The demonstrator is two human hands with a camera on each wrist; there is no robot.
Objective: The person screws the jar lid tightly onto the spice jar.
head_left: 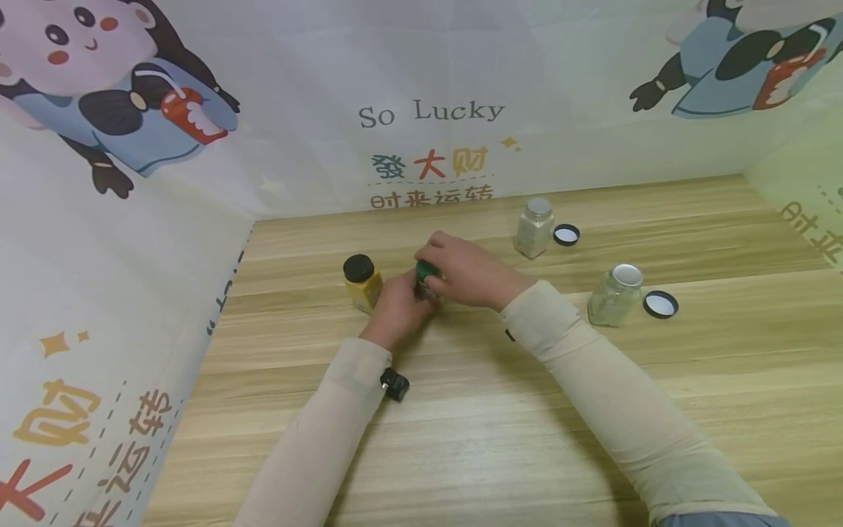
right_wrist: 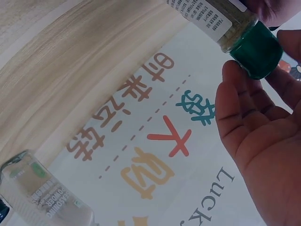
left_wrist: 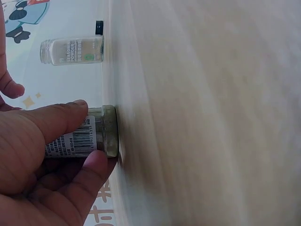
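Between my two hands a spice jar [left_wrist: 77, 141] stands upright on the table, with a barcode label on its side. My left hand [head_left: 399, 311] grips the jar's body, thumb on one side and fingers on the other. On top of the jar is a green cap [right_wrist: 257, 51]. My right hand [head_left: 470, 271] pinches this cap between thumb and fingers from above. Just left of my left hand stands a yellow jar [head_left: 364, 289] with a black cap [head_left: 358, 268]. In the head view my hands hide most of the gripped jar.
Two glass jars without lids stand to the right, one farther back [head_left: 534, 230] and one nearer [head_left: 614, 298]. Beside each lies a black lid, the far one [head_left: 566, 234] and the near one [head_left: 661, 304], white inside up. A printed cloth wall [head_left: 296, 146] borders the wooden table [head_left: 448, 439].
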